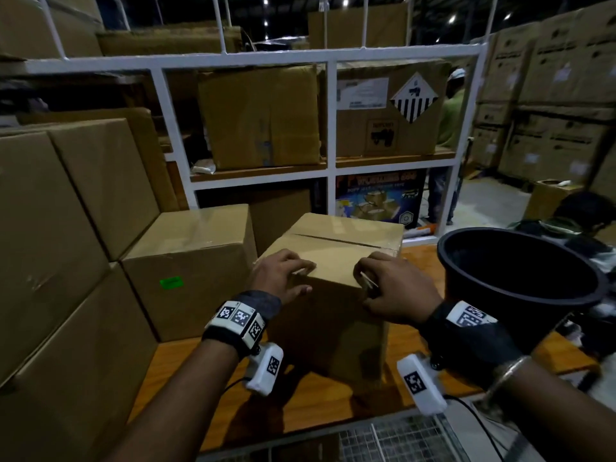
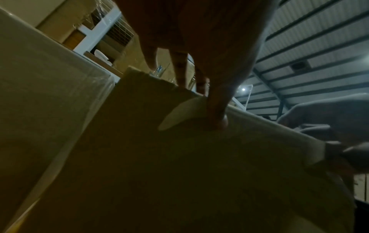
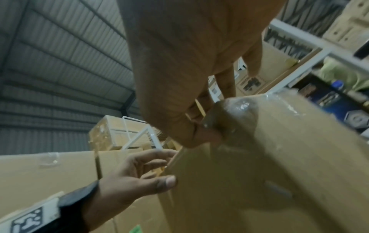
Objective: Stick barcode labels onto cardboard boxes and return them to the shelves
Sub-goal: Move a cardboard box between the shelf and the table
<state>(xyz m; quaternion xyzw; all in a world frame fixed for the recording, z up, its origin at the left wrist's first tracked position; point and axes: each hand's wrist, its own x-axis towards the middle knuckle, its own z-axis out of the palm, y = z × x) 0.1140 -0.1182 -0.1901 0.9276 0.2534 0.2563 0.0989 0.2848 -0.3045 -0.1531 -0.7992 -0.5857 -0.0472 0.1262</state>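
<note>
A brown cardboard box (image 1: 336, 245) stands upright on the orange table top (image 1: 186, 368), close in front of me. My left hand (image 1: 300, 278) rests on its near top edge, with the fingers over the top and the thumb against the front face (image 3: 169, 182). My right hand (image 1: 365, 285) is at the near right top corner and pinches a pale label strip (image 1: 369, 281) between thumb and fingers. In the left wrist view the thumb (image 2: 217, 119) presses a pale patch on the box (image 2: 179, 181). Glossy clear tape covers the corner (image 3: 239, 107).
A black bucket (image 1: 520, 278) stands right of the box. Stacked cartons (image 1: 66, 228) fill the left, one with a green sticker (image 1: 171, 282). Behind is a white shelf frame (image 1: 330, 128) with boxes. A person (image 1: 451, 128) stands at the back right. Wire mesh (image 1: 400, 438) lies at the near edge.
</note>
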